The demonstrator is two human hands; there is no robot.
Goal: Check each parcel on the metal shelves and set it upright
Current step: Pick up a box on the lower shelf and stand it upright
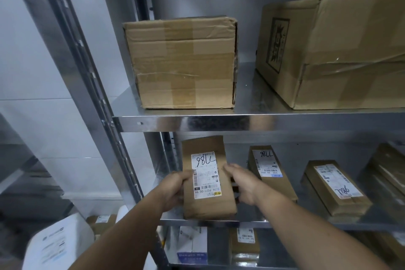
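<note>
A small brown parcel (pixel 208 180) with a white label marked 7786, seen upside down, stands on end at the left of the middle metal shelf (pixel 252 223). My left hand (pixel 175 188) grips its left side and my right hand (pixel 243 184) grips its right side. A second similar parcel (pixel 270 173) stands just right of it, tilted back. A third parcel (pixel 335 186) lies flat further right, label up.
Two large cardboard boxes (pixel 186 63) (pixel 335 50) sit on the upper shelf (pixel 241 120). More brown parcels (pixel 388 173) lie at the far right. The lower shelf holds a blue-and-white box (pixel 192 245) and a small parcel (pixel 244 245). White packages (pixel 57 245) sit lower left.
</note>
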